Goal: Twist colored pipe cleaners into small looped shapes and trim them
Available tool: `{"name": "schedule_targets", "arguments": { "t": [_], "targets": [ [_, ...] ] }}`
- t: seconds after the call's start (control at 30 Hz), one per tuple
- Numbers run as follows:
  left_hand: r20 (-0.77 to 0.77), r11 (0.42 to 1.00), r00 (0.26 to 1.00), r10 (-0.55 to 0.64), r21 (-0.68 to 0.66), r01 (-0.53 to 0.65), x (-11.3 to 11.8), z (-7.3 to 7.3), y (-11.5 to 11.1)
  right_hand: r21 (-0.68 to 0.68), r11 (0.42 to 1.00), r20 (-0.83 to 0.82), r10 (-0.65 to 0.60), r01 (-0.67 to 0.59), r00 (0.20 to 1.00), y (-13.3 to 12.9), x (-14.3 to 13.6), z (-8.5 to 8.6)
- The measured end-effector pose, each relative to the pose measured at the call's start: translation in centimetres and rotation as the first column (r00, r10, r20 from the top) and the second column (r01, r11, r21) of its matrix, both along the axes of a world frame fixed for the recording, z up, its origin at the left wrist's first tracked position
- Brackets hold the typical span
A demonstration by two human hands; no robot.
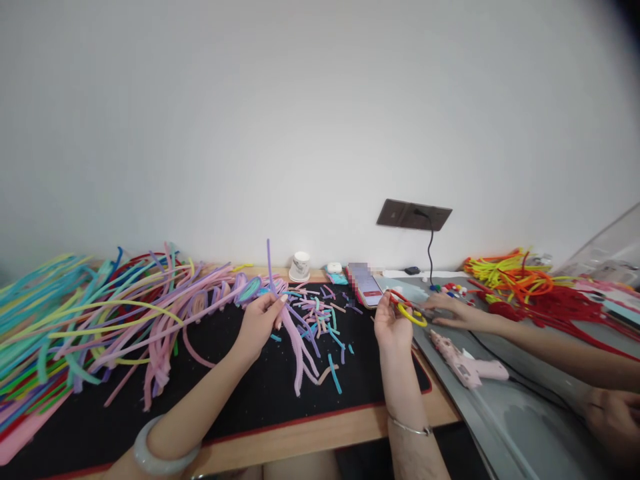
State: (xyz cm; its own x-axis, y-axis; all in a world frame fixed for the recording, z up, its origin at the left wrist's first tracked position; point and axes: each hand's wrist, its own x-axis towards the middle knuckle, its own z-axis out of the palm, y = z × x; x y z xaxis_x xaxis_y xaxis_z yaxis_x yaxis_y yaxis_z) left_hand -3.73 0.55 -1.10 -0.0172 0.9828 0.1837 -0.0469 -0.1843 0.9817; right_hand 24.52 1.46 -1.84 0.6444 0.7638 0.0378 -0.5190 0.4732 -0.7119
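My left hand (260, 323) is closed on a bundle of pink and purple fuzzy stems (299, 353); the bundle hangs down over the black mat (225, 393), and one purple stem stands straight up above the fingers. My right hand (395, 320), palm up, has its fingers curled around scissors with red and yellow handles (413, 315). Short cut stem pieces (320, 313) in pink, purple and teal lie scattered between my two hands.
Long coloured stems (100, 313) are heaped at the left. Behind are a white cup (300, 265) and a phone (369, 287). At the right, another person's hand (453, 312) reaches in near a pink glue gun (467, 367), with red and orange stems (525, 273) beyond.
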Motion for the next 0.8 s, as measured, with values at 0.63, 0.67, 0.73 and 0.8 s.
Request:
{"name": "schedule_targets", "arguments": {
  "t": [0.63,0.67,0.73,0.8],
  "targets": [
    [-0.066,0.974,0.972,-0.227,-0.033,0.225,0.7,0.4,-0.9,-0.345,0.642,0.256,0.766,-0.684,0.590,-2.9,-9.1,2.6],
    [-0.072,0.972,0.970,-0.234,-0.034,0.232,0.8,0.4,-1.0,-0.400,0.531,0.247,0.848,-0.747,0.470,-3.3,-10.0,2.4],
    [-0.084,0.975,0.971,-0.222,-0.036,0.219,0.9,0.3,-1.0,-0.448,0.340,0.220,0.938,-0.827,0.267,-3.8,-11.4,1.8],
    [-0.097,0.980,0.976,-0.195,-0.041,0.192,1.0,0.3,-1.0,-0.461,0.273,0.200,0.959,-0.844,0.201,-4.0,-12.2,1.1]
  ]
}}
